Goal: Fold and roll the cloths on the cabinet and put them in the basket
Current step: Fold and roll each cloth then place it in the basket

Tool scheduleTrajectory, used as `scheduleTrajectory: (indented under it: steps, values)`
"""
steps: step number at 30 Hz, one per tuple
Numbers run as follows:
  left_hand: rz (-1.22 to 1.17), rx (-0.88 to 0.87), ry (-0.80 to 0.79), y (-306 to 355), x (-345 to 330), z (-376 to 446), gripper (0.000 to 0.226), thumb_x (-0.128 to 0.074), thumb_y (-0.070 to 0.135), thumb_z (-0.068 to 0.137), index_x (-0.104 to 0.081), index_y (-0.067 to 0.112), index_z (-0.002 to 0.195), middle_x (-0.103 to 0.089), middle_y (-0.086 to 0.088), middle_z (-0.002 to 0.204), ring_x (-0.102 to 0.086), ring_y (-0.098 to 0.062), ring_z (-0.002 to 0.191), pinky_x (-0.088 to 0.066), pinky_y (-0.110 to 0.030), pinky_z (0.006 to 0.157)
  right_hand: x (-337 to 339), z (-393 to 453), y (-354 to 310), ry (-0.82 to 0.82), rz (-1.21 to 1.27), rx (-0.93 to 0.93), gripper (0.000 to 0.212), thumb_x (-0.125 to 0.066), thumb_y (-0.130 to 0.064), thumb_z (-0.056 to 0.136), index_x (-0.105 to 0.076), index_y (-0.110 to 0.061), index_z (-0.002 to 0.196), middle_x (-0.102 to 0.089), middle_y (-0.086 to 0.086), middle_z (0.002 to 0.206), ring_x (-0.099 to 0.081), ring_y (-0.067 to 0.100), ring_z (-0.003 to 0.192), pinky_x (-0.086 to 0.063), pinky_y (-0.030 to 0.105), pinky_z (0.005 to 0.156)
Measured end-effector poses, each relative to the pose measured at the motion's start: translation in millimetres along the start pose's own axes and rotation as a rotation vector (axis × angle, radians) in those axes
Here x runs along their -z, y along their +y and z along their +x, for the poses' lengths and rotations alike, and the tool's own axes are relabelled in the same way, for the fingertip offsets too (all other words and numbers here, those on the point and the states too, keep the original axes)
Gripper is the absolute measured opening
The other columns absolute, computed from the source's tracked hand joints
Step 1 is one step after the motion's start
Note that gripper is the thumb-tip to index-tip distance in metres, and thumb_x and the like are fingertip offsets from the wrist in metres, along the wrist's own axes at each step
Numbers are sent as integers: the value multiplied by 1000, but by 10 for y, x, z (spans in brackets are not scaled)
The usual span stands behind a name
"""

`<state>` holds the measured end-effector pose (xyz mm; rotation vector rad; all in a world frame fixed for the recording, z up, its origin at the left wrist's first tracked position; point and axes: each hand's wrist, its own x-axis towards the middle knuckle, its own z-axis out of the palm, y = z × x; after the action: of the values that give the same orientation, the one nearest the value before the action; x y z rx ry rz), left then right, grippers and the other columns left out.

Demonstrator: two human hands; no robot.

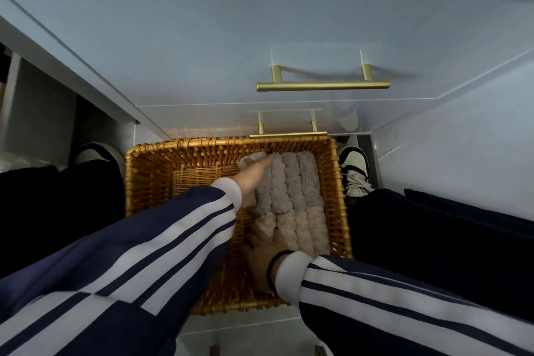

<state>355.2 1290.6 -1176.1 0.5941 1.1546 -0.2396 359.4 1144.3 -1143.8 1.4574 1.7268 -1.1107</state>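
A wicker basket (pixel 150 182) stands on the floor between my feet, in front of the cabinet. Inside it, along the right side, lie several rolled grey cloths (pixel 291 182) at the far end and several rolled beige cloths (pixel 312 228) at the near end. My left hand (pixel 254 179) reaches into the basket, flat against the left side of the grey rolls, fingers stretched toward a pale roll (pixel 250 160) at the far wall. My right hand (pixel 264 251) rests with fingers on the leftmost beige roll. Neither hand visibly grips anything.
The pale blue cabinet front (pixel 202 52) rises just behind the basket, with two brass drawer handles (pixel 322 85) sticking out. My shoes (pixel 354 165) flank the basket. The basket's left half shows bare wicker bottom (pixel 196 179).
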Motion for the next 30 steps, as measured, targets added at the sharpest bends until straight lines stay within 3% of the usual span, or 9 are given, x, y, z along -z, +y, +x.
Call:
scheduleTrajectory:
  steps: [2, 4, 7, 12, 14, 17, 22, 25, 30]
  values:
    - [12, -20, -3, 114, -40, -292, 61, -46, 68, 84, -51, 22, 125, -57, -4, 121, -53, -25, 110, -44, -42, 85, 65, -39, 13, -14, -25, -3, 73, -60, -35, 88, -24, -14, 148, -16, 13, 155, -3, 35, 144, -14, 65, 110]
    - [45, -22, -27, 120, 39, -367, 44, -35, 57, 96, -54, 22, 115, -58, -4, 107, -52, -26, 105, -42, -43, 87, 169, -116, 58, -29, -43, 11, 68, -56, -33, 91, -26, -11, 147, -17, 15, 155, -6, 36, 144, -21, 62, 110]
    - [131, -24, -24, 136, 156, -516, 42, -40, 55, 95, -59, 19, 108, -61, -7, 112, -55, -30, 110, -43, -46, 95, 401, -325, 158, -97, -100, -9, 71, -52, -36, 95, -18, -9, 150, -14, 16, 157, -16, 35, 143, -29, 52, 110]
    - [255, -34, 53, 167, 172, -783, 53, -51, 54, 91, -53, 12, 124, -60, -10, 114, -57, -28, 101, -47, -36, 70, 777, -744, 416, -132, -166, -133, 41, -42, -23, 101, -43, -8, 140, -47, 11, 141, -49, 27, 125, -43, 34, 93]
    - [292, -39, 68, 175, 125, -915, 46, -48, 49, 94, -49, 14, 125, -58, -8, 114, -54, -25, 99, -44, -36, 75, 927, -930, 488, -123, -173, -182, 39, -39, -24, 102, -48, -6, 135, -52, 10, 135, -53, 28, 120, -46, 34, 89]
    - [392, -77, 98, 250, 32, -1129, 50, -51, 43, 95, -48, 11, 133, -54, -11, 129, -51, -29, 118, -39, -41, 87, 1179, -1253, 504, -34, -161, -238, 40, -36, -28, 102, -49, -7, 134, -54, 10, 132, -55, 28, 116, -45, 32, 86]
    - [554, -191, 132, 513, -215, -1639, 34, -49, 34, 97, -52, 11, 121, -59, -4, 114, -56, -19, 93, -45, -31, 66, 1463, -1807, 415, 121, -4, -257, 50, -41, -38, 99, -39, -14, 142, -50, 9, 137, -51, 27, 120, -46, 34, 98]
    - [639, -258, 178, 665, -310, -1963, 37, -48, 32, 98, -49, 13, 130, -57, -3, 123, -54, -18, 107, -46, -32, 82, 1600, -2104, 323, 210, 48, -232, 55, -43, -46, 97, -35, -20, 145, -47, 4, 141, -48, 23, 124, -42, 30, 98]
    - [678, -373, 197, 841, -373, -2574, 39, -51, 29, 96, -49, 14, 132, -58, -4, 131, -55, -20, 119, -46, -30, 82, 1788, -2490, 212, 364, 135, -197, 49, -44, -43, 97, -40, -19, 140, -52, 3, 135, -51, 20, 118, -38, 26, 85]
